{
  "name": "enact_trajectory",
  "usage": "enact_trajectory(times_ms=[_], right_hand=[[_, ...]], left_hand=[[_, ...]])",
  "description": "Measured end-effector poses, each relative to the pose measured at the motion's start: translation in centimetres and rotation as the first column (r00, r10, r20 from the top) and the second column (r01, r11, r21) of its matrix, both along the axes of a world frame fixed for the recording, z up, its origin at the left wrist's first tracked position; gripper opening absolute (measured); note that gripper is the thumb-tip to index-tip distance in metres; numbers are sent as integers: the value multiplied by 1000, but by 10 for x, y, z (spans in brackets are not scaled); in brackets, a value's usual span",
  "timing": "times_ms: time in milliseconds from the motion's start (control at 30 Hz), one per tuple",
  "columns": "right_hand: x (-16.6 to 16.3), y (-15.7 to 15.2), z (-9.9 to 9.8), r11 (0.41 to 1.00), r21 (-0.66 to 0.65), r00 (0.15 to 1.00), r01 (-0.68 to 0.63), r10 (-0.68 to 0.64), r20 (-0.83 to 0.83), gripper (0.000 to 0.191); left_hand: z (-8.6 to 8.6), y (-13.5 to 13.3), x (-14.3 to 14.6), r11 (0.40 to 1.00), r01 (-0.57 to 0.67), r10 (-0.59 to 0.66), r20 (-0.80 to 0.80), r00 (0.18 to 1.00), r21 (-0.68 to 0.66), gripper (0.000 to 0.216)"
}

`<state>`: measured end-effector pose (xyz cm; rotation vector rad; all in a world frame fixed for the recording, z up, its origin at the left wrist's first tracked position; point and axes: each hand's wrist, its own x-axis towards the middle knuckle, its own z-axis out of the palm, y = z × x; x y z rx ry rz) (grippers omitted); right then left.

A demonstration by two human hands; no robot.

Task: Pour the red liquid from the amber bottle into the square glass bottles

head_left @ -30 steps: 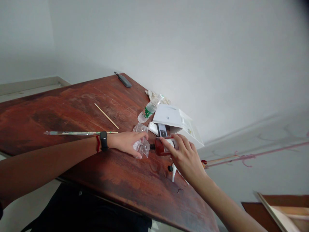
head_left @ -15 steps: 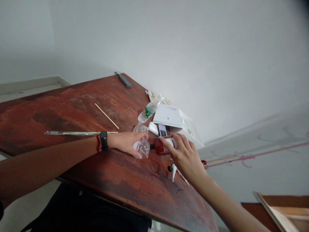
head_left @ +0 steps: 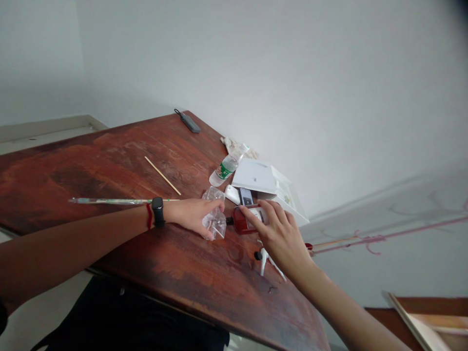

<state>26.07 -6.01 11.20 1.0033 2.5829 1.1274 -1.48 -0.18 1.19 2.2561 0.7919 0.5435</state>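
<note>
My right hand (head_left: pixel 280 222) is wrapped around a bottle of red liquid (head_left: pixel 244 223), which is tipped onto its side. The bottle's dark neck points left and meets a clear, crumpled-looking plastic container (head_left: pixel 219 222). Around that container curl the fingers and thumb of my left hand (head_left: pixel 195 217); the far fingers are partly hidden. Whether liquid is flowing cannot be made out. Just below the red bottle lies a white pump head with a black collar (head_left: pixel 263 258).
Beyond my hands stand a clear water bottle with a green label (head_left: pixel 224 170), a white case (head_left: pixel 232 194), a phone (head_left: pixel 246 196) and a white box (head_left: pixel 254 175). A wooden stick (head_left: pixel 163 175) and a wrapped chopstick (head_left: pixel 109 201) lie left. A grey device (head_left: pixel 190 123) sits at the far corner.
</note>
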Motion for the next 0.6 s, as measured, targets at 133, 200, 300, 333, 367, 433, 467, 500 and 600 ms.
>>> enact_trajectory(times_ms=[133, 200, 300, 333, 367, 433, 467, 500, 600], right_hand=[[-3, 0, 2, 1000, -1, 1000, 5, -5, 5, 78], [-4, 1, 2, 1000, -8, 1000, 5, -5, 6, 76], [-5, 1, 4, 1000, -13, 1000, 7, -6, 8, 75], [-5, 0, 4, 1000, -14, 1000, 8, -8, 12, 75], [-5, 0, 4, 1000, -14, 1000, 10, -10, 16, 76], [-6, 0, 4, 1000, -13, 1000, 13, -12, 22, 77], [-6, 0, 4, 1000, -11, 1000, 14, -13, 25, 77], [-6, 1, 4, 1000, -8, 1000, 13, -13, 26, 77], [-7, 1, 4, 1000, -1, 1000, 9, -9, 29, 76]], left_hand=[[-2, 1, 0, 1000, -8, 8, 8, 1000, 8, 71], [-2, 1, -1, 1000, 1, -1, 6, 1000, 6, 71], [-1, 2, -2, 1000, 8, -8, 1, 1000, 8, 72], [-1, 2, -2, 1000, 6, -6, -2, 1000, 8, 72], [0, 2, -2, 1000, 4, -4, -6, 1000, 8, 72], [0, 1, -2, 1000, 2, -2, -13, 1000, 9, 72], [0, 1, -2, 1000, 1, -1, -15, 1000, 12, 71], [0, 1, -2, 1000, 1, -1, -15, 1000, 15, 70], [-1, 1, -2, 1000, 5, -5, -7, 1000, 30, 69]])
